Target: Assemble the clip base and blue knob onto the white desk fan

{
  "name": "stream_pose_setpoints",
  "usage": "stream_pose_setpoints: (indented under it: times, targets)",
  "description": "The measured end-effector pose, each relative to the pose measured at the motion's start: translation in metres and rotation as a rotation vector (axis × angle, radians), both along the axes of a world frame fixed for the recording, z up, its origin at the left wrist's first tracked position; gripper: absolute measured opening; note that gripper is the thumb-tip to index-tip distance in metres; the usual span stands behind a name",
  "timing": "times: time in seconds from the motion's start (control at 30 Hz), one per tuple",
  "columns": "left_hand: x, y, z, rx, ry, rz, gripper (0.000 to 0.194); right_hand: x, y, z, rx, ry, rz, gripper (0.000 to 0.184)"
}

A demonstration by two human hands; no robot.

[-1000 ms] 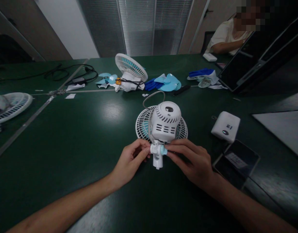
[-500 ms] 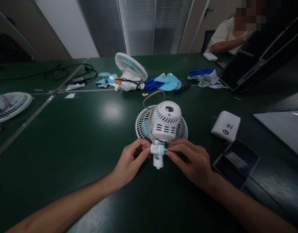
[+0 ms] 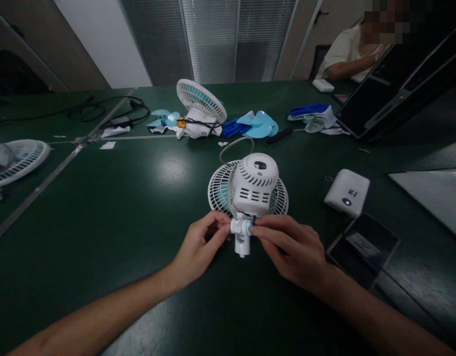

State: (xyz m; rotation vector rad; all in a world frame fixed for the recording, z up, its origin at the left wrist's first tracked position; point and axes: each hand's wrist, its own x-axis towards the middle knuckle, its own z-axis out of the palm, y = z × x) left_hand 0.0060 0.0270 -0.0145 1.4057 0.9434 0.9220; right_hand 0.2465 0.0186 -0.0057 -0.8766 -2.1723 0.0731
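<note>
A white fan [image 3: 254, 185] lies grille-down in front of me, its motor housing upward and its neck joint [image 3: 242, 242] toward me. A grey cable loops behind it. My left hand [image 3: 202, 247] pinches the left end of the joint between thumb and fingers. On the joint's right side sits a light-blue knob [image 3: 249, 227]. My right hand [image 3: 295, 247] has its fingers closed at that knob, fingertips touching it and partly hiding it.
Behind stand another fan [image 3: 200, 111], light-blue fan blades [image 3: 261, 124] and blue-and-white gloves [image 3: 313, 114]. A white power bank [image 3: 347, 192] and a dark phone-like device [image 3: 363, 249] lie at right. A third fan [image 3: 22, 158] is at left. Someone sits at the far right.
My right fingers have shifted slightly on the light-blue knob, with the index finger now further over it. The left hand and the fan stay in place.
</note>
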Motion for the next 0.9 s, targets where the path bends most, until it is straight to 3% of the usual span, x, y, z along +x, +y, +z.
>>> stream_pose_setpoints:
  times: [0.43,0.9]
  targets:
    - [0.0003,-0.0001,0.0022,-0.001,-0.006,0.001,0.015,-0.002,0.0022,-0.0019,0.023,-0.002,-0.041,0.031]
    - [-0.0004,0.0,-0.0016,0.017,-0.015,-0.001,0.013,0.0012,0.0013,-0.0043,-0.054,-0.02,-0.052,0.03]
